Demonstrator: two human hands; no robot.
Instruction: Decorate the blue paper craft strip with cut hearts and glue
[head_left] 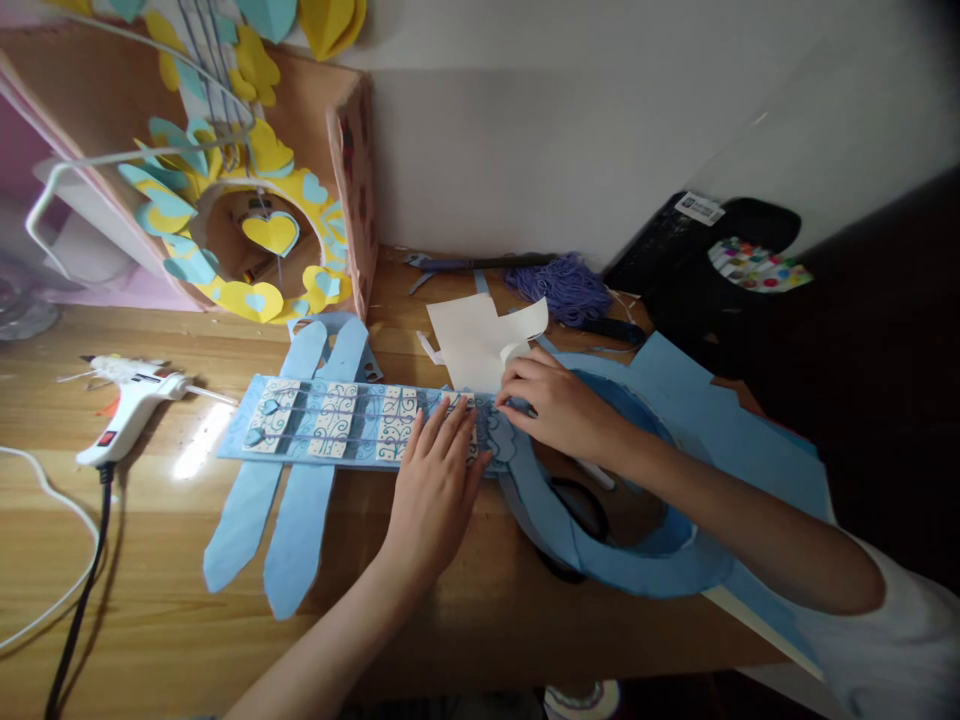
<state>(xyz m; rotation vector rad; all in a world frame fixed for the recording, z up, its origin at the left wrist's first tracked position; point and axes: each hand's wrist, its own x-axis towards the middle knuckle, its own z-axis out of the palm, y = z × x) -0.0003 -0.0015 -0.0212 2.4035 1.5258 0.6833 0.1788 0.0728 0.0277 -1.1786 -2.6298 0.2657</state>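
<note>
A long blue paper strip (330, 422) with white patterned squares lies across the wooden table (172, 560). My left hand (439, 480) lies flat on the strip's right end, fingers stretched out and pressing down. My right hand (555, 400) is just to the right, its fingers bent and pressed on the spot where the strip meets a blue paper ring (637, 575). Whether those fingers pinch anything is hidden. Two pointed light-blue paper bands (289, 520) run under the strip toward the table's front edge.
A white glue gun (131, 400) with a black cord lies at the left. A cardboard box with a yellow and blue heart wreath (255, 235) stands behind. White paper (480, 340), purple yarn (562, 285), black scissors (581, 510), blue sheets (720, 420) and a black bag (720, 260) are to the right.
</note>
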